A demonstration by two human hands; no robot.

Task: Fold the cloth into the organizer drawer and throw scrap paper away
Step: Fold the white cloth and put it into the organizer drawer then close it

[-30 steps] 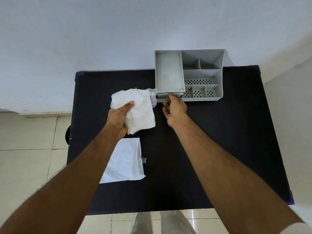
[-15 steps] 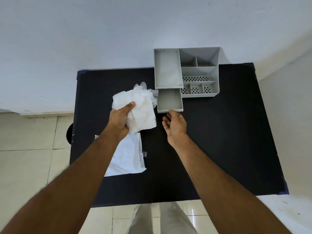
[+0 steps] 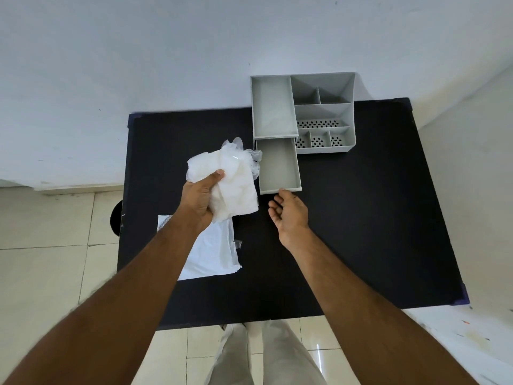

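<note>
A grey plastic organizer stands at the table's far edge. Its drawer is pulled out toward me and looks empty inside. My left hand is shut on a bunched white cloth, held above the table just left of the drawer. My right hand hovers open, fingers loosely curled, just in front of the drawer's front edge, holding nothing. A flat white sheet of paper lies on the table under my left forearm.
The black table stands against a white wall. A dark round object shows on the tiled floor by the table's left edge. My light trousers show below the near edge.
My right hand pulled the drawer out of the organizer toward me, then let go and drew back slightly. My left hand kept holding the cloth in about the same place.
</note>
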